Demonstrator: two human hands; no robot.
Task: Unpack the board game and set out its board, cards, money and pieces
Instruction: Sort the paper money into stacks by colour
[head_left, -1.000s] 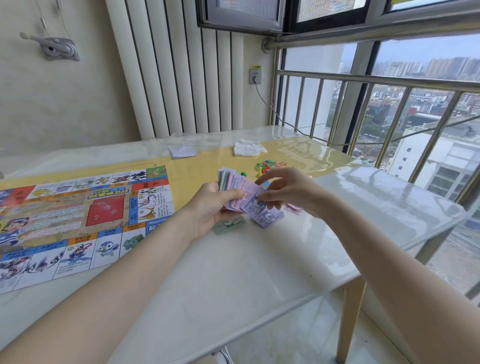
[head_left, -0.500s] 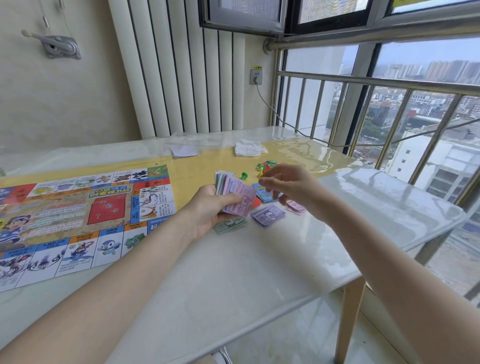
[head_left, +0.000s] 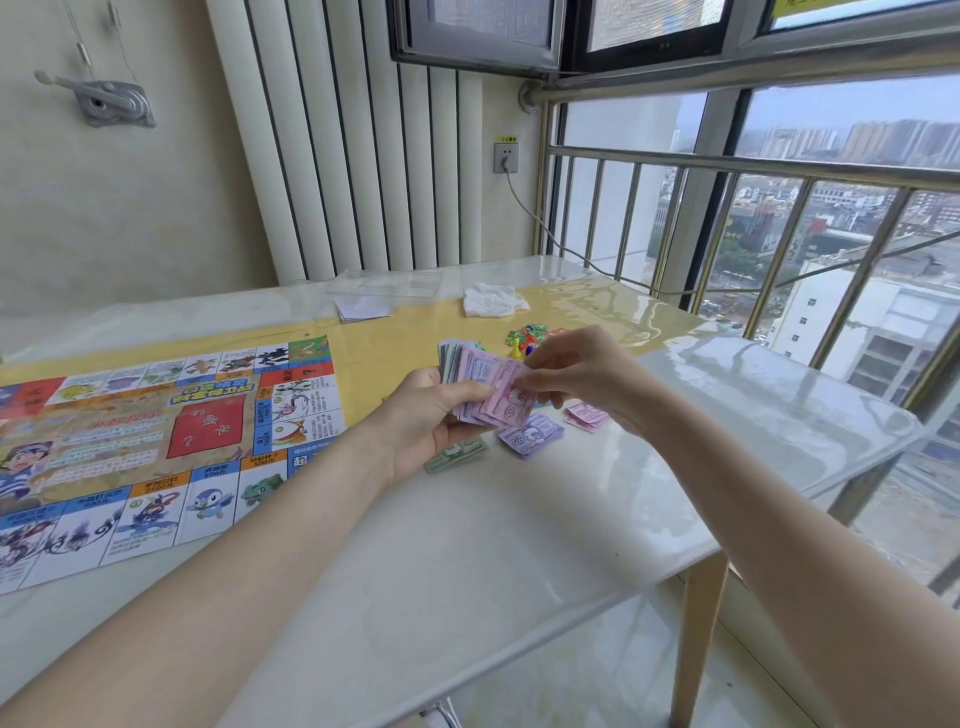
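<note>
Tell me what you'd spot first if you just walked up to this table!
First, the two hands in the middle: the left hand grips a fanned stack of play money while the right hand pinches a pink note from it. Left of them lies the colourful game board, spread flat on the table. Small purple, pink and green note piles sit just beyond the hands.

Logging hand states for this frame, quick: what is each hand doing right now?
Left hand: grips the fanned stack of play money.
Right hand: pinches the top pink note of that stack.
</note>
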